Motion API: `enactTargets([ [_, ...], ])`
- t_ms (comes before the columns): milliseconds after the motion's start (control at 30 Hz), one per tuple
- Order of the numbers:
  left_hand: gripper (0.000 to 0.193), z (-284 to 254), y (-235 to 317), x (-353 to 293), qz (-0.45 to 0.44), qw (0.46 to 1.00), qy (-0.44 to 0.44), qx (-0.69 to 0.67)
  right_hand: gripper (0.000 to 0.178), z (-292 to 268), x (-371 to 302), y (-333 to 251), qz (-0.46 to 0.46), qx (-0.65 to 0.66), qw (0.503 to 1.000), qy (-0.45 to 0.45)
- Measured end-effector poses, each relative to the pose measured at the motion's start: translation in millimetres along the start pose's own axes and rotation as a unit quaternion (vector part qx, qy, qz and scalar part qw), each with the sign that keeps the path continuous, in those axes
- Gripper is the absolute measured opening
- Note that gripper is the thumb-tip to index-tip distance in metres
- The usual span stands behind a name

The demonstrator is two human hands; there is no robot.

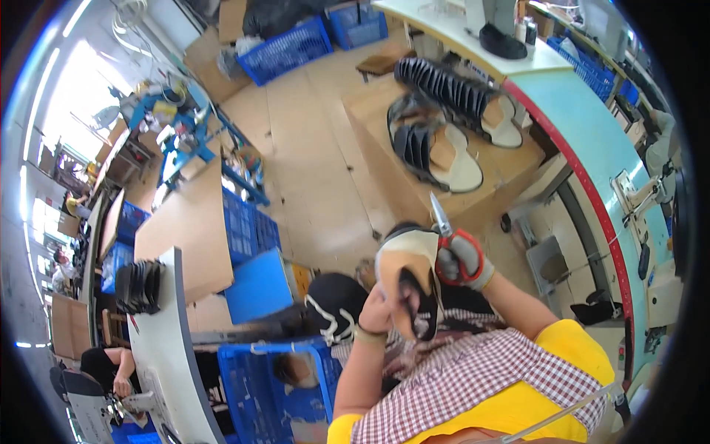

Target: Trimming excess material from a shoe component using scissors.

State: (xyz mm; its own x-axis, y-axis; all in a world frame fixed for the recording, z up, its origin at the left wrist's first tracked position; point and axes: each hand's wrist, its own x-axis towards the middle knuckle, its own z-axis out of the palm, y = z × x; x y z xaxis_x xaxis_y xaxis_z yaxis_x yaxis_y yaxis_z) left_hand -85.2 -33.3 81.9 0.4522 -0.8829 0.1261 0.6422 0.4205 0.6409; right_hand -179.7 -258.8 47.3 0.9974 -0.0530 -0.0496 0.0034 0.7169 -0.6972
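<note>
In front of my lap, my left hand (376, 309) is closed round a shoe upper (408, 259) with a beige lining and black edges. A dark opening in the upper faces me. My right hand (460, 263), in a grey-white glove, grips scissors (441, 216) with red handles. Their blades point up and away, beside the upper's right edge; I cannot tell whether they touch it. Ahead, a cardboard box (510, 172) bears two rows of stacked black uppers (436, 152) with pale insides. Left of my lap stands a blue plastic crate (240, 355) with a beige upper (297, 368) in it.
A pale table (177, 318) on the left carries a stack of black pieces (138, 287). Beyond it, another person's hand (122, 385) is at a sewing machine. A turquoise worktable (592, 126) with a red edge curves along the right. Blue baskets (285, 52) stand far ahead.
</note>
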Motion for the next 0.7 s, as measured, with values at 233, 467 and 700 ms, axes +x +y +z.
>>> enactTargets([
  [233, 0.022, 53.3, 25.0, 14.2, 0.082, 0.960, -0.175, -0.203, 0.050, 54.4, 45.2, 22.8, -0.022, 0.019, 0.986, -0.162],
  [467, 0.035, -4.0, 14.6, -6.9, 0.035, 0.997, 0.018, -0.063, 0.049, -46.9, 75.4, 40.0, -0.029, 0.179, 0.910, -0.372],
  [700, 0.033, -11.0, 19.1, 1.1, 0.106, 0.985, 0.133, -0.036, 0.062, 23.9, 5.0, -20.6, 0.012, -0.070, 0.997, -0.010],
])
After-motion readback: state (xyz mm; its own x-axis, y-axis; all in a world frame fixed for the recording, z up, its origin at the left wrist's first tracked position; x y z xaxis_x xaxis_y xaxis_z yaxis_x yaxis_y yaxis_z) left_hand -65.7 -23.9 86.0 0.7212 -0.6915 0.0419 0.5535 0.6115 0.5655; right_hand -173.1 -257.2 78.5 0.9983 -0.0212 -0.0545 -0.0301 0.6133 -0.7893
